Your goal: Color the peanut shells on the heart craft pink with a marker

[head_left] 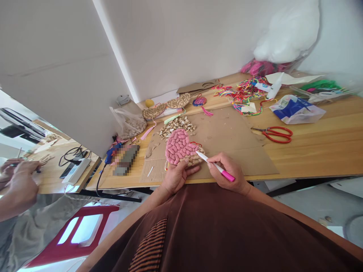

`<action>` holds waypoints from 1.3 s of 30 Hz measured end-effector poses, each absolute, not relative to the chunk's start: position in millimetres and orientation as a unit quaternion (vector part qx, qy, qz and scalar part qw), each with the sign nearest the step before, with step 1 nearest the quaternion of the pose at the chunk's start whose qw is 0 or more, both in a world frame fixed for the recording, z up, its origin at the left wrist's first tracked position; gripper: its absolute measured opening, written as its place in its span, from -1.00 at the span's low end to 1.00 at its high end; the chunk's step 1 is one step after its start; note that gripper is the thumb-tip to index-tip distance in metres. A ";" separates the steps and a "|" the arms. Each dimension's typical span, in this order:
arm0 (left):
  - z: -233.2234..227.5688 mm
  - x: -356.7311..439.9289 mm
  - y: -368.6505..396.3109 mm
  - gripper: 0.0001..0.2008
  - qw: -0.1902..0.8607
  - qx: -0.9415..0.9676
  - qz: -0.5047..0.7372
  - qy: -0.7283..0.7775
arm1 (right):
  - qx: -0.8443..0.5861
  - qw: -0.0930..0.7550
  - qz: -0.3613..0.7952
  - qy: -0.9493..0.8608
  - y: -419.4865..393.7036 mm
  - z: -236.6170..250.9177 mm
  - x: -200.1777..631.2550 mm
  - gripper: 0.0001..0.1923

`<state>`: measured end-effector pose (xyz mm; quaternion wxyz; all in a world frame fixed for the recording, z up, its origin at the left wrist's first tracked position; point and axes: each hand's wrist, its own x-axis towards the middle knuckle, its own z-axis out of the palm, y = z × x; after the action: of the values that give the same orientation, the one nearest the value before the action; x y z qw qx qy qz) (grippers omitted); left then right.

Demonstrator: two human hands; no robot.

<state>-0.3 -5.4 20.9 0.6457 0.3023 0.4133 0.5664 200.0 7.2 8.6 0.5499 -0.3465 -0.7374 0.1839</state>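
My left hand grips the lower edge of a heart-shaped peanut-shell piece, thumb on its front. Most of its shells are pink; those along the lower right stay tan. In my right hand is a white marker with a pink end, held like a pen. Its tip touches or nearly touches the shells at the border of pink and tan. Behind the heart lies a pile of loose shell halves on a cardboard sheet. A red cord loop shows at the heart's right side.
Red-handled scissors, a blue-and-white packet and tangled coloured cords lie to the right. At left are a bag of peanuts and a blue glue gun. Another person's hands are at the far left.
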 end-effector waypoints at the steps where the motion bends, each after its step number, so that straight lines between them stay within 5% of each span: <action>1: 20.4 -1.5 -5.5 -0.42 0.650 0.299 0.563 0.414 | -0.349 0.554 0.206 -0.728 6.6 8.2 201.1 -0.90; 14: 16.0 -8.7 -3.4 -0.70 0.682 0.309 0.523 0.408 | -0.386 0.532 0.290 -0.695 14.4 8.0 200.4 -0.80; 22: 15.5 -8.2 -6.0 -0.62 0.696 0.324 0.511 0.386 | -0.371 0.553 0.374 -0.645 17.4 2.5 200.5 -0.62; 28: 11.5 -8.4 -6.9 -0.42 0.696 0.350 0.500 0.379 | -0.358 0.579 0.428 -0.594 21.8 4.5 200.2 -0.74; 32: 10.3 -17.7 -9.8 -0.56 0.715 0.425 0.397 0.388 | -0.379 0.632 0.420 -0.530 26.2 4.7 200.3 -0.75; 39: 48.8 -27.5 -27.4 -0.33 0.680 0.582 0.255 0.365 | -0.381 0.710 0.371 -0.462 58.6 29.0 220.6 -0.72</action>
<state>-27.5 -27.4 48.8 0.6802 0.5820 0.3655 0.2551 220.6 58.6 29.0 0.7101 -0.3811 -0.4616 0.3708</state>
